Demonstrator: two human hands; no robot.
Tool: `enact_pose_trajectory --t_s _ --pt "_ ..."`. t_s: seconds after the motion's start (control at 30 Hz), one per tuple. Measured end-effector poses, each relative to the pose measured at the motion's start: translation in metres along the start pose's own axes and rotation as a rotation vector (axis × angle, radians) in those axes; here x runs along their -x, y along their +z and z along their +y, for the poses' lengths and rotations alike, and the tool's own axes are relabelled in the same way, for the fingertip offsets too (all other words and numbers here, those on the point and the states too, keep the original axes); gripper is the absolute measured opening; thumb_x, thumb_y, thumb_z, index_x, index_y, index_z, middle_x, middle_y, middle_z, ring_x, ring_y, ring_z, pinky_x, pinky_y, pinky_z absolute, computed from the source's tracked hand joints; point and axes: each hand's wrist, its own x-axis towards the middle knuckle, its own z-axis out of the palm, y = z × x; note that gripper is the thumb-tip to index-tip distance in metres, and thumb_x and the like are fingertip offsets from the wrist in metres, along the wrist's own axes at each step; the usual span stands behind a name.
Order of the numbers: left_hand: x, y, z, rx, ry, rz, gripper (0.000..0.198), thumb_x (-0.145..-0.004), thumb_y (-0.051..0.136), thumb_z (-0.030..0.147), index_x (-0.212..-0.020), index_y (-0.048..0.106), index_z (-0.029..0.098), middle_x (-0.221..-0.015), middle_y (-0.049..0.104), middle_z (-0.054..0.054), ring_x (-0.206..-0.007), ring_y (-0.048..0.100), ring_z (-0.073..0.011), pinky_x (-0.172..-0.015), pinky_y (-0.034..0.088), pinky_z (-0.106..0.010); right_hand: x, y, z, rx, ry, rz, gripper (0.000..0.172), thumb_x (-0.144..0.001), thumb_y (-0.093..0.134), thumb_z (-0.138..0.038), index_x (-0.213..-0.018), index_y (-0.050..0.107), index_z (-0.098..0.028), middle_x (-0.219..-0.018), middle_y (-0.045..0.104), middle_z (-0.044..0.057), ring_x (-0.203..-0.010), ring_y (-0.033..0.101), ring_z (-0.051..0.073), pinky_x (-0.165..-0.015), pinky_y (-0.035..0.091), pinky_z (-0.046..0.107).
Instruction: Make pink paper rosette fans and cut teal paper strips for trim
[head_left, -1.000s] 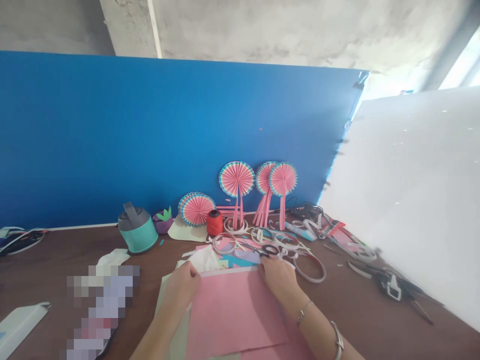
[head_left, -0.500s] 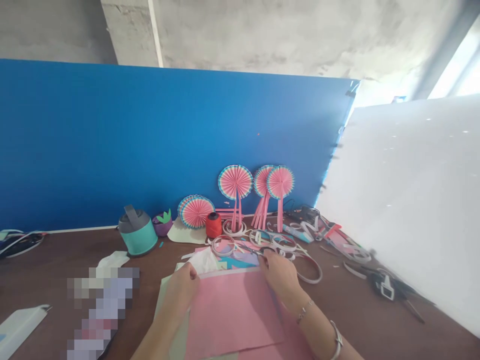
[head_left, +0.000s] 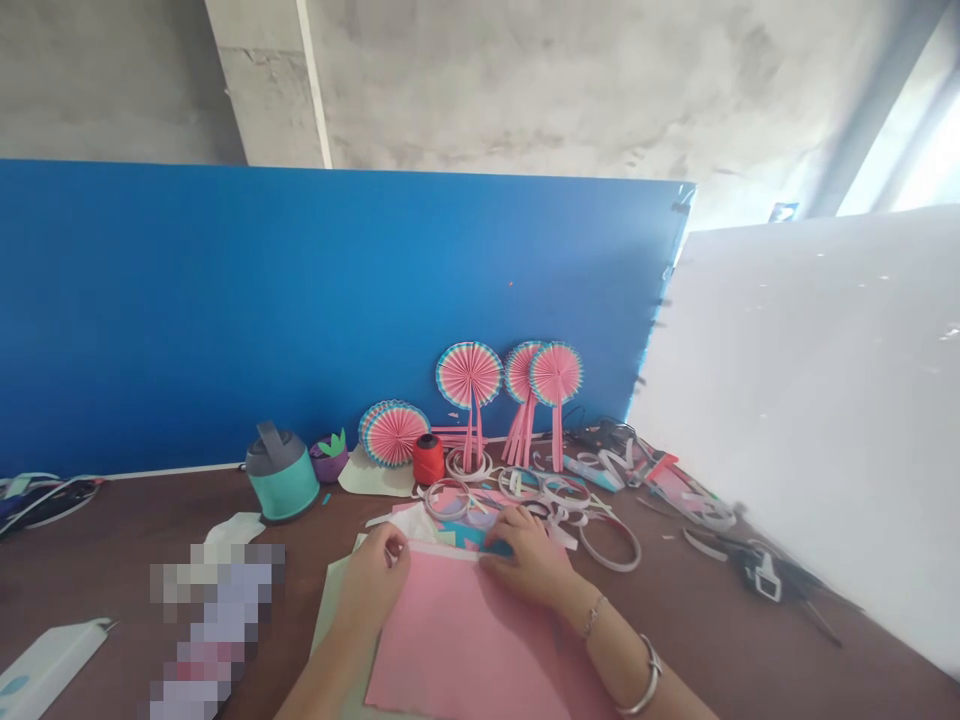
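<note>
Behind the work stands a blue partition (head_left: 300,300), and before it spreads a brown table (head_left: 750,660). On this table the pink sheet (head_left: 450,640) lies partly over a pale green sheet (head_left: 337,572), which shows at the left. The right hand (head_left: 529,560) rests at the far edge of the pink sheet, fingers bent and slightly apart; the left hand (head_left: 375,575) is curled at the same edge, thumb and forefinger close together. Whether either hand pinches the paper, I cannot tell. Between them runs a pale strip (head_left: 442,551), with blue scraps (head_left: 471,533) just beyond. To work this edge well, I think both hands should press equally, keep the strip straight, and let no scrap slip beneath.
</note>
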Motion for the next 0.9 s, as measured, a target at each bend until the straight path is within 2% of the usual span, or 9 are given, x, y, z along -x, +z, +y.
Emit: enact_pose_trajectory --t_s 0.1,0.17,0.27,0.37,0.53,0.7,0.9 --pt "-0.002 0.003 -0.003 0.158 0.116 0.129 0.006 -0.070 0.050 0.021 -0.073 0.056 0.022 -0.091 0.063 -0.004 -0.084 0.061 -0.0201 -0.072 0.047 -0.029 0.000 0.000 -0.001 -0.101 -0.022 0.010 0.008 -0.080 0.061 -0.023 -0.081 0.068 -0.020 -0.097 0.063 0.005 -0.100 0.054 0.022 -0.089 0.038 0.035" --pt "-0.002 0.003 -0.003 0.287 0.132 0.134 0.007 -0.068 0.052 0.024 -0.073 0.057 0.022 -0.096 0.064 -0.006 -0.092 0.062 -0.0219 -0.077 0.050 -0.031 0.000 -0.001 -0.002 -0.158 -0.006 0.010 0.007 -0.079 0.061 -0.023 -0.080 0.066 -0.019 -0.092 0.065 0.004 -0.094 0.056 0.020 -0.086 0.039 0.032" --pt "-0.001 0.003 0.002 0.411 0.082 0.037 0.009 -0.072 0.051 0.030 -0.072 0.056 0.022 -0.083 0.067 -0.003 -0.080 0.064 -0.0199 -0.072 0.052 -0.030 0.001 -0.002 -0.004 -0.220 0.026 -0.015 0.014 -0.080 0.059 -0.026 -0.089 0.067 -0.019 -0.087 0.068 0.002 -0.083 0.058 0.017 -0.079 0.040 0.028" --pt "0.002 0.003 0.009 0.422 0.078 0.008 0.013 -0.073 0.051 0.034 -0.068 0.053 0.023 -0.067 0.061 0.001 -0.067 0.061 -0.0178 -0.065 0.050 -0.028 0.002 -0.001 -0.007 -0.252 0.038 -0.042 0.021 -0.081 0.060 -0.028 -0.098 0.069 -0.020 -0.079 0.068 0.000 -0.075 0.058 0.015 -0.075 0.040 0.027" --pt "0.004 0.001 0.015 0.454 0.106 0.007 0.014 -0.070 0.053 0.036 -0.069 0.053 0.022 -0.065 0.057 0.002 -0.065 0.059 -0.0169 -0.064 0.048 -0.026 -0.001 0.004 -0.007 -0.361 0.050 -0.070 0.015 -0.078 0.060 -0.024 -0.072 0.071 -0.016 -0.076 0.067 0.003 -0.073 0.057 0.015 -0.067 0.040 0.024" --pt "0.001 -0.006 0.008 0.510 0.061 0.035 0.018 -0.069 0.056 0.039 -0.074 0.054 0.022 -0.066 0.059 0.002 -0.065 0.058 -0.0165 -0.062 0.046 -0.025 -0.004 0.003 0.006 -0.503 0.100 -0.153 0.016 -0.074 0.064 -0.028 -0.068 0.067 -0.014 -0.068 0.063 0.001 -0.067 0.053 0.014 -0.061 0.039 0.023" --pt "-0.006 -0.009 -0.007 0.668 -0.050 0.043 0.032 -0.069 0.062 0.042 -0.090 0.058 0.019 -0.067 0.063 0.002 -0.059 0.058 -0.0151 -0.056 0.043 -0.025 -0.003 -0.011 0.024 -0.587 0.117 -0.182 0.021 -0.073 0.062 -0.032 -0.063 0.059 -0.014 -0.058 0.049 -0.004 -0.056 0.040 0.009 -0.053 0.028 0.022"
